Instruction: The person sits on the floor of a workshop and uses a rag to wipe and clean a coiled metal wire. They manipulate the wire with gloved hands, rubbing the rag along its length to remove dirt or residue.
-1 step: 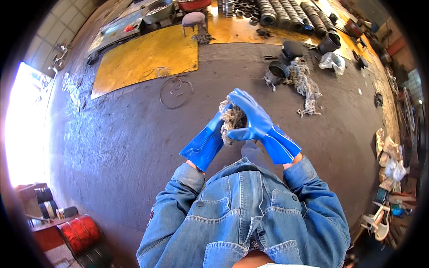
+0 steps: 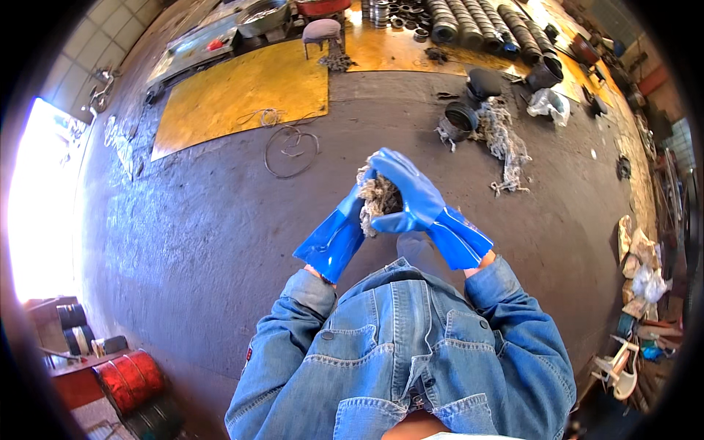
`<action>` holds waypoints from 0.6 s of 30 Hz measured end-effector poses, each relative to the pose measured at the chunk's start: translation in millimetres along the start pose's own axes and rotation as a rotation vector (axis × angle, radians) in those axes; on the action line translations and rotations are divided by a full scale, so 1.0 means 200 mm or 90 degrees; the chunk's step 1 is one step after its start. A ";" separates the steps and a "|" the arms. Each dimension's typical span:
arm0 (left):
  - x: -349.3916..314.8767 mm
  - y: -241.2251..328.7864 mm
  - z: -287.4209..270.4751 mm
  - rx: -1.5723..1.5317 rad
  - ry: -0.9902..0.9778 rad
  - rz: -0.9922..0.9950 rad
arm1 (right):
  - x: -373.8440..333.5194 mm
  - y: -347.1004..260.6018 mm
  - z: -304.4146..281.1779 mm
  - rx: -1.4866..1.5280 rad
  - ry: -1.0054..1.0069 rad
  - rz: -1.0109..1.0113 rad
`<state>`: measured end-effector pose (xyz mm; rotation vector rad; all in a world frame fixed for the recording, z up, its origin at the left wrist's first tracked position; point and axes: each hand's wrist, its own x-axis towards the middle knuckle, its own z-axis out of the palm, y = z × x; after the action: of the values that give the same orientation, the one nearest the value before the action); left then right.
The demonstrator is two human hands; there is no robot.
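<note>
Both my hands wear long blue rubber gloves and are held together in front of my waist. Between them is a wad of frayed grey-beige cotton waste, dark on its right side. My right hand curves over that dark side, fingers pointing up and away, thumb across the bottom. Behind the wad, my left hand supports it from the left; most of its fingers are hidden. Whether anything lies inside the wad, I cannot tell.
On the dark floor lie a wire coil and, farther right, a black container beside loose cotton waste. A stool stands on yellow sheeting. Rows of metal rings lie beyond. A red drum is near left.
</note>
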<state>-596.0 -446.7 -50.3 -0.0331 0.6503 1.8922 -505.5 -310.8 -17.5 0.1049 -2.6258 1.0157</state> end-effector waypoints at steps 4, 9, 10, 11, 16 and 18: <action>0.08 0.22 -0.08 -0.060 0.047 0.066 | 0.27 0.06 0.09 0.070 -0.041 -0.106; 0.52 0.41 -0.21 -0.075 0.100 0.093 | 0.65 0.44 0.08 0.107 0.007 -0.141; 0.66 0.46 -0.18 -0.067 0.117 0.085 | 0.74 0.57 0.06 0.117 0.026 -0.138; 0.81 0.51 -0.14 0.020 0.223 0.034 | 0.81 0.70 0.03 0.120 0.043 -0.125; 1.37 0.65 -0.13 0.143 0.127 -0.082 | 1.19 1.17 -0.19 0.314 -0.021 0.010; 1.53 0.71 -0.05 0.234 0.130 -0.101 | 1.30 1.29 -0.30 0.447 -0.071 0.161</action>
<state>-849.1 -228.9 -96.4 -0.0399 1.0953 1.6058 -783.0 -66.0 -57.8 -0.0139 -2.2818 2.0305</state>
